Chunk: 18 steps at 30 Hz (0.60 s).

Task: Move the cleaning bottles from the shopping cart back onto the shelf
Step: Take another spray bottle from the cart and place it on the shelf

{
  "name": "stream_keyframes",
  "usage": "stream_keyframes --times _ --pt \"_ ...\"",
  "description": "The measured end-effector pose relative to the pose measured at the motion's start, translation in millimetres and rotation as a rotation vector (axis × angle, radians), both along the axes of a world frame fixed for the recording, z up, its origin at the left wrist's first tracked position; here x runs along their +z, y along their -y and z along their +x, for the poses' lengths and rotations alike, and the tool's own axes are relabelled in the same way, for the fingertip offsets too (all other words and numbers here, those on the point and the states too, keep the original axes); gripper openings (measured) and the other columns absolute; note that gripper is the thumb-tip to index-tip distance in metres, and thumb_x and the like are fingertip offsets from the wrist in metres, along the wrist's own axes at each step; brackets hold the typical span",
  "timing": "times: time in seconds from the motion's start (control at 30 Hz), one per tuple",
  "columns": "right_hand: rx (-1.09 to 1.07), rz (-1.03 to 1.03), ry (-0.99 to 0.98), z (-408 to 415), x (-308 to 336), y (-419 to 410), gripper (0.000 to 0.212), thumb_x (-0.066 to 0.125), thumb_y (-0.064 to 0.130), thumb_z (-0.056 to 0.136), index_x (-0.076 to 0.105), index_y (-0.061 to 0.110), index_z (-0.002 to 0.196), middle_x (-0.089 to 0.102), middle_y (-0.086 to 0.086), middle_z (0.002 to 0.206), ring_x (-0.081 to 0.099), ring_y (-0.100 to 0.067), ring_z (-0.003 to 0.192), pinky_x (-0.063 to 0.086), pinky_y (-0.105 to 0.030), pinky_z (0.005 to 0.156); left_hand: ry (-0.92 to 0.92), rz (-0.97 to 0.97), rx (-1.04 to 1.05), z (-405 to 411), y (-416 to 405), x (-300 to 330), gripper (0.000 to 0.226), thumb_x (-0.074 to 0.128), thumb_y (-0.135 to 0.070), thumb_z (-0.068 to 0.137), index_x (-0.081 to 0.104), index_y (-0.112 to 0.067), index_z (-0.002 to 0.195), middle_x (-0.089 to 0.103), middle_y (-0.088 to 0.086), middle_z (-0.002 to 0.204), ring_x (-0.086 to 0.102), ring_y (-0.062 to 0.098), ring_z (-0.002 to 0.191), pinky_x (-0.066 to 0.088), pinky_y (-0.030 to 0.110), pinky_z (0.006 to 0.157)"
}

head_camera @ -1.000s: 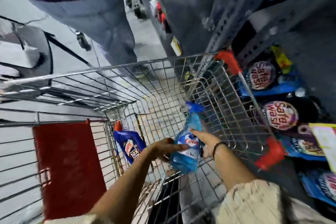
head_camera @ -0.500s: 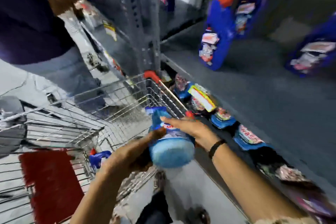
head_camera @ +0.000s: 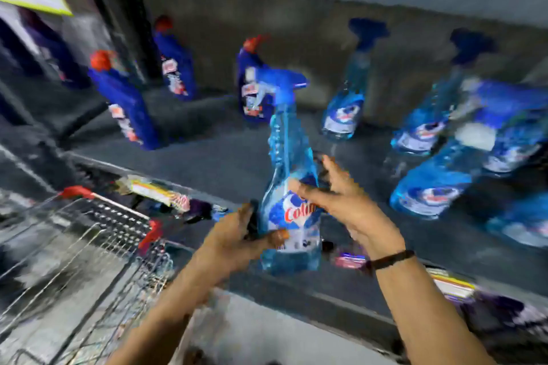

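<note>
Raised out of the shopping cart since the earlier frames, the pale blue spray bottle now stands upright in the air before the grey shelf, and the view has swung from the cart basket to the shelf deck. That shelf spans the whole picture, its front edge running from the near left to the lower right, with blurred price labels along the rail. The wire cart sits at the lower left, just beside the shelf edge, red corner caps showing on its rim. On the far left of the deck stand dark blue bottles with red caps, spaced apart. On the right stand pale blue trigger sprays, several close together at the far right edge; motion blur hides their labels. The held bottle has a blue trigger head at top and a white and red label reading "Colin", partly covered. The left hand is closed around the bottle's lower left side, thumb across the label. The right hand lies against the bottle's right side with its fingers spread and partly lifted; whether it grips cannot be told. A dark band circles the right wrist.
</note>
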State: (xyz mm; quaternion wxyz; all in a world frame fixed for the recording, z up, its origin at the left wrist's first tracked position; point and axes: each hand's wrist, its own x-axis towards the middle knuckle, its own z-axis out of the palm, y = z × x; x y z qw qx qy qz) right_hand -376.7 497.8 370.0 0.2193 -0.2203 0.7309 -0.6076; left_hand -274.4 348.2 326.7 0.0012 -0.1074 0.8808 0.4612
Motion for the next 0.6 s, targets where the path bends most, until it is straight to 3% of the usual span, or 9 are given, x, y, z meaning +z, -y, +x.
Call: stream_keyframes --times 0.07,0.13,0.23,0.3,0.4,0.43,0.5,0.53,0.6 --pt "-0.108 -0.025 -0.108 -18 4 -19 0.056 0.071 0.008 0.075 0.041 0.018 0.121 0.059 0.014 0.095 0.062 0.004 0.081 0.053 -0.021 0.083 -0.031 -0.084 -0.034 -37 -8 10 0.043 0.074 -0.042 0.068 0.055 -0.015 0.095 0.069 0.005 0.084 0.065 0.020 0.081 0.049 0.020 0.068" --pt "-0.202 -0.037 -0.210 -36 5 -28 0.062 0.076 0.016 0.070 0.037 0.026 0.118 0.061 0.002 0.113 0.063 -0.013 0.101 0.050 -0.039 0.097 -0.094 -0.082 -0.056 -76 -17 16 0.057 0.074 -0.044 0.063 0.052 -0.010 0.103 0.070 0.010 0.096 0.066 0.028 0.090 0.053 0.038 0.078" --pt "-0.295 -0.022 -0.315 -58 0 -32 0.071 0.076 0.030 0.064 0.034 0.025 0.121 0.056 -0.005 0.127 0.059 -0.024 0.113 0.047 -0.048 0.101 -0.136 -0.041 -0.079 -121 -24 13 0.054 0.079 -0.022 0.067 0.049 -0.004 0.108 0.068 0.010 0.102 0.066 0.023 0.097 0.050 0.033 0.081" --pt "-0.320 0.011 -0.341 -67 -9 -30 0.071 0.076 0.019 0.069 0.033 0.014 0.126 0.054 0.002 0.121 0.058 -0.019 0.110 0.047 -0.043 0.101 -0.120 -0.041 -0.098 -141 -25 4 0.058 0.080 -0.019 0.067 0.047 -0.001 0.113 0.067 0.016 0.112 0.064 0.027 0.104 0.049 0.033 0.083" --pt "-0.355 0.031 -0.334 -74 -29 -32 0.069 0.072 0.012 0.074 0.031 0.008 0.129 0.050 0.007 0.117 0.054 -0.011 0.107 0.048 -0.022 0.095 -0.082 -0.027 -0.083 -157 -24 -18 0.081 0.084 -0.042 0.054 0.047 -0.002 0.115 0.065 0.022 0.115 0.062 0.035 0.107 0.051 0.041 0.087" --pt "-0.366 0.020 -0.320 -76 -34 -33 0.069 0.071 0.012 0.075 0.031 0.009 0.131 0.049 0.008 0.118 0.054 -0.009 0.107 0.048 -0.014 0.092 -0.085 -0.038 -0.089 -158 -25 -20 0.077 0.082 -0.040 0.057 0.047 -0.001 0.114 0.065 0.022 0.115 0.062 0.035 0.107 0.051 0.042 0.087" --pt "-0.389 -0.012 -0.306 -79 -38 -33 0.070 0.071 0.013 0.076 0.031 0.011 0.133 0.047 0.009 0.122 0.051 -0.003 0.109 0.045 -0.015 0.096 -0.104 -0.062 -0.092 -161 -27 -24 0.060 0.078 -0.022 0.069 0.047 0.000 0.115 0.065 0.021 0.116 0.062 0.033 0.107 0.048 0.035 0.085" --pt "-0.433 -0.019 -0.342 -78 -38 -32 0.072 0.072 0.015 0.074 0.033 0.012 0.134 0.045 0.009 0.125 0.047 0.000 0.112 0.041 -0.017 0.102 -0.116 -0.054 -0.108 -163 -27 -27 0.056 0.076 -0.017 0.071 0.047 0.000 0.116 0.065 0.019 0.117 0.062 0.030 0.107 0.047 0.031 0.084" --pt "-0.616 -0.003 -0.533 -68 -40 -31 0.073 0.074 0.025 0.072 0.038 0.010 0.134 0.043 0.001 0.132 0.037 -0.001 0.121 0.026 -0.008 0.108 -0.136 -0.047 -0.131 -159 -23 -31 0.053 0.075 -0.011 0.073 0.048 -0.001 0.118 0.064 0.014 0.118 0.061 0.024 0.108 0.046 0.022 0.085"
